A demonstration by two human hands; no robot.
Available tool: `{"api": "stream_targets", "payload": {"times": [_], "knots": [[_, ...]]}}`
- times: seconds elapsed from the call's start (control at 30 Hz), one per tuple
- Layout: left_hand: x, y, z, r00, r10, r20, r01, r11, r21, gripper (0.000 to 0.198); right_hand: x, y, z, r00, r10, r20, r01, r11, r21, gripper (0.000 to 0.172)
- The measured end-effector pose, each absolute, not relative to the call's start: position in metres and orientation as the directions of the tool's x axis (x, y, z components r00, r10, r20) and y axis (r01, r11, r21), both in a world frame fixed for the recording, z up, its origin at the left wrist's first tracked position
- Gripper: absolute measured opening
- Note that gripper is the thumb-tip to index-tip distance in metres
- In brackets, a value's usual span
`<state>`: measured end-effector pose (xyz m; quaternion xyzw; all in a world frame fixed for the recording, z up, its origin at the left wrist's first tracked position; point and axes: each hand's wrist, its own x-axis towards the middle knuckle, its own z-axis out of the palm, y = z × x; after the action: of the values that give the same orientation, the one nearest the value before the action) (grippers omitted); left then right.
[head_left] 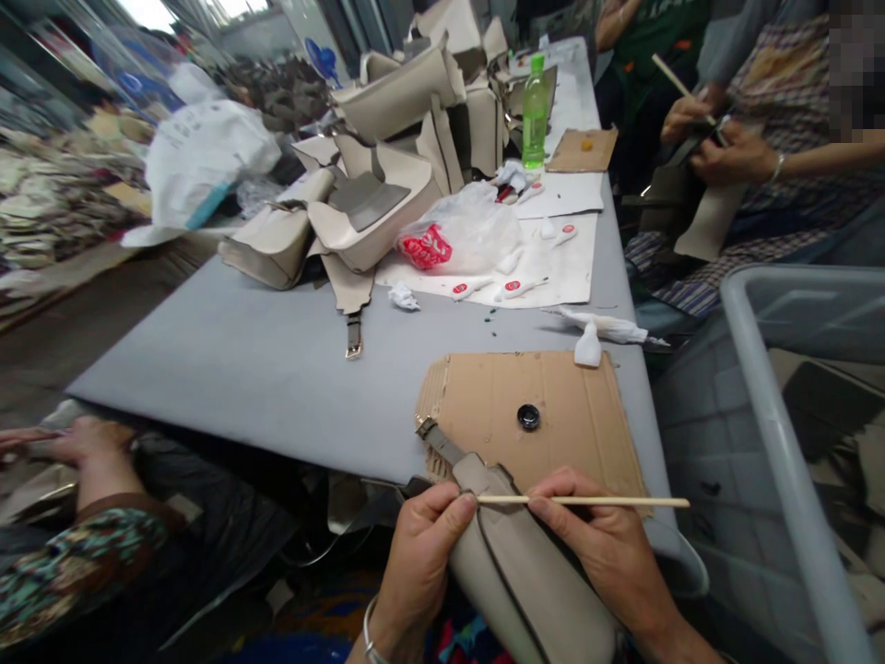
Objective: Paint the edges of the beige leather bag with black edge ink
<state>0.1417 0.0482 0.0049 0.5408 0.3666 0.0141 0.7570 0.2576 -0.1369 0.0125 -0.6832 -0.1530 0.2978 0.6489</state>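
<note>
My left hand (pixel 425 544) is closed around the upper edge of a beige leather bag piece (pixel 525 576) that lies over my lap at the table's near edge. My right hand (pixel 601 530) pinches a thin wooden stick (pixel 622 502), held level with its left tip touching the bag edge by my left thumb. The bag's strap end with a metal buckle (pixel 427 430) rests on a sheet of brown cardboard (pixel 573 415). A small black cap (pixel 529 417) sits on that cardboard just beyond my hands.
On the grey table (pixel 263 360) lie a pile of beige bag parts (pixel 366 184), a plastic bag (pixel 463 235), small glue tubes on white paper (pixel 573 267) and a green bottle (pixel 535 111). A grey bin (pixel 781 433) stands at right. Other people's hands work at far right and near left.
</note>
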Motion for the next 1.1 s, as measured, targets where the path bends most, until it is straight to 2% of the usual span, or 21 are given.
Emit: {"api": "stream_targets", "payload": {"times": [0.4,0.63,0.8,0.87,0.97,1.1], "knots": [[0.112,0.045,0.020,0.750,0.427,-0.505,0.354,0.386,0.852,0.035,0.245,-0.133,0.022,0.708,0.617,-0.344,-0.375,-0.084,-0.923,0.032],[0.090,0.040,0.017,0.721,0.513,-0.466,0.307,0.366,0.878,0.036,0.242,-0.138,0.049,0.717,0.674,-0.181,-0.161,-0.093,-0.983,0.024],[0.081,0.032,0.016,0.699,0.565,-0.438,0.265,0.363,0.893,0.036,0.234,-0.149,0.055,0.865,0.500,0.050,0.011,0.081,-0.997,0.014],[0.078,0.028,0.018,0.705,0.571,-0.420,0.251,0.352,0.902,0.035,0.229,-0.147,0.052,0.800,0.593,0.091,0.070,0.058,-0.996,0.021],[0.075,0.025,0.020,0.722,0.574,-0.387,0.235,0.323,0.917,0.033,0.220,-0.140,0.045,0.638,0.766,0.079,0.124,-0.001,-0.992,0.026],[0.068,0.022,0.019,0.703,0.603,-0.377,0.222,0.318,0.922,0.033,0.212,-0.137,0.041,0.633,0.771,0.068,0.143,-0.031,-0.989,0.029]]}}
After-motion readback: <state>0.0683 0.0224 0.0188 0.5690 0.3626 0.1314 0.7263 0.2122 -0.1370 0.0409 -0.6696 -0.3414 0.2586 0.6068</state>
